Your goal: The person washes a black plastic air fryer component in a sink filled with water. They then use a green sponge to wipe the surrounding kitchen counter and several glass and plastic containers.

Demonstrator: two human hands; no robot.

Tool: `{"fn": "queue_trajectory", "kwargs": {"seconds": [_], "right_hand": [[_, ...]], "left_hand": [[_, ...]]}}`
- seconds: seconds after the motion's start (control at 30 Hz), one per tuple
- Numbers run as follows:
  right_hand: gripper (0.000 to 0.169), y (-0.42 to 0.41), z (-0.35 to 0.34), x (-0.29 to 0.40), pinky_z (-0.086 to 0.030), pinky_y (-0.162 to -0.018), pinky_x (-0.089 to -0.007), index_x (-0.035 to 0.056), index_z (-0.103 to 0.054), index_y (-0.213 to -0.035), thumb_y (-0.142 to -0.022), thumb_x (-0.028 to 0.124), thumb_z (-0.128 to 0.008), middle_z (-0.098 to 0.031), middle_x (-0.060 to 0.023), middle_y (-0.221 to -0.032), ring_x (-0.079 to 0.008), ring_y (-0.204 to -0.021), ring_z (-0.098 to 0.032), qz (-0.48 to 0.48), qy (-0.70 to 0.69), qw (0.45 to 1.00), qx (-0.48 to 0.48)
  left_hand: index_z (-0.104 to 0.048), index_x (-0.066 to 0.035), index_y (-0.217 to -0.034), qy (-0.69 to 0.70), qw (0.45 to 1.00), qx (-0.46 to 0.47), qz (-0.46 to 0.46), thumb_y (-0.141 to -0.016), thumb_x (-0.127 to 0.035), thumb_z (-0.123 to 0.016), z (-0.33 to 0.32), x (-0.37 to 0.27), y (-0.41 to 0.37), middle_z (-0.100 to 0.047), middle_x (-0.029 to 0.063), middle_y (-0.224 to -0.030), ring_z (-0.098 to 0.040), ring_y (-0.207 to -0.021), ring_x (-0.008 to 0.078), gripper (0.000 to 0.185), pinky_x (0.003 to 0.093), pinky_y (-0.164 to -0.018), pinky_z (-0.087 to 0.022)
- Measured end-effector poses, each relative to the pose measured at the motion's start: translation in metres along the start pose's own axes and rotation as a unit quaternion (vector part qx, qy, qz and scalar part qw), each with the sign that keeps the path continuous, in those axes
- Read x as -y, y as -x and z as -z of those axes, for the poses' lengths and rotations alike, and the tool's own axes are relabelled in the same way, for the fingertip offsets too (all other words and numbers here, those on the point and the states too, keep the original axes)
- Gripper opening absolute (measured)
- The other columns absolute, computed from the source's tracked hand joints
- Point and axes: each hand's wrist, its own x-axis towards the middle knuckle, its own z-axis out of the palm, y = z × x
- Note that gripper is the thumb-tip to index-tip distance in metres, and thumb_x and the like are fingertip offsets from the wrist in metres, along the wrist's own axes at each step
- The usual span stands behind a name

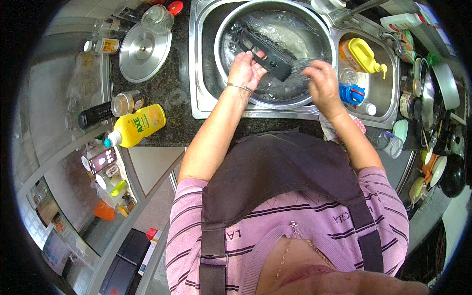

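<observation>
My left hand (pixel 247 70) grips the near edge of a black slotted plastic part (pixel 274 61), tilted above a large round metal basin (pixel 220 79). Soapy-looking water (pixel 295 31) lies in the basin, which stands in the left bowl of a stainless steel sink (pixel 198 73). My right hand (pixel 324 81) is at the basin's right rim, its fingers closed on a grey wire-like scouring pad (pixel 301 68) that is blurred. The pad is close to the right end of the black part; whether they touch I cannot tell.
The right sink bowl (pixel 391 99) holds a yellow pump bottle (pixel 361 55) and a blue object (pixel 352 94). A cloth (pixel 330 129) lies by my right forearm. On the left counter are a metal lid (pixel 145 55), jars and a yellow AXE detergent bottle (pixel 142 125). Pans (pixel 446 86) crowd the right.
</observation>
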Motion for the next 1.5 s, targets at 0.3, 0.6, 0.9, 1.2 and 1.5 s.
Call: {"fn": "queue_trajectory", "kwargs": {"seconds": [0.3,0.6,0.9,1.2,1.5], "right_hand": [[0.022,-0.022,-0.022,0.005,-0.046,-0.078,-0.0382,0.0113,-0.059,-0.093,-0.072,0.004,-0.059,-0.056,-0.0089,-0.098,-0.0281,-0.092,-0.055,0.023,0.019,0.995,0.092],[0.024,0.005,-0.041,-0.017,-0.044,-0.085,-0.0391,0.0049,-0.057,-0.094,-0.074,-0.007,-0.050,-0.057,-0.0142,-0.096,-0.0327,-0.095,-0.055,-0.099,-0.106,0.989,0.041],[0.030,0.010,-0.107,-0.046,-0.046,-0.084,-0.0429,0.0070,-0.056,-0.100,-0.073,-0.005,-0.053,-0.055,-0.0153,-0.096,-0.0352,-0.092,-0.054,-0.070,-0.033,0.993,0.092],[0.021,-0.051,-0.104,0.040,-0.047,-0.084,-0.0375,0.0085,-0.061,-0.099,-0.078,0.006,-0.058,-0.056,-0.0165,-0.098,-0.0327,-0.096,-0.055,0.083,-0.089,0.990,0.065],[0.029,-0.007,-0.083,-0.151,-0.045,-0.088,-0.0428,0.0097,-0.060,-0.105,-0.076,0.007,-0.058,-0.058,-0.0144,-0.103,-0.0348,-0.100,-0.054,-0.139,0.068,0.987,0.051]], "left_hand": [[-0.038,-0.008,-0.101,-0.053,0.998,-0.022,-0.019,-0.098,-0.014,-0.034,-0.027,0.016,0.015,-0.060,0.0181,-0.095,-0.053,-0.062,0.0179,0.007,0.0289,-0.049,-0.042],[-0.049,-0.009,-0.106,-0.014,1.000,-0.020,-0.005,-0.101,-0.023,-0.029,0.086,0.026,0.003,-0.060,0.0057,-0.091,-0.060,-0.086,0.0211,0.025,0.0448,-0.078,-0.052],[-0.051,-0.001,-0.112,-0.123,0.983,-0.120,-0.070,-0.099,-0.024,-0.035,0.095,0.032,0.019,-0.062,0.0097,-0.102,-0.061,-0.091,0.0192,0.031,0.0351,-0.081,-0.050],[-0.053,-0.001,-0.111,-0.163,0.981,-0.067,-0.083,-0.099,-0.021,-0.036,0.066,0.018,0.030,-0.062,0.0069,-0.094,-0.060,-0.083,0.0144,0.029,0.0285,-0.074,-0.050],[-0.056,0.000,-0.104,-0.351,0.893,-0.062,-0.273,-0.099,-0.027,-0.042,0.057,-0.048,0.050,-0.061,0.0010,-0.088,-0.053,-0.077,0.0076,0.031,0.0218,-0.071,-0.045]]}}
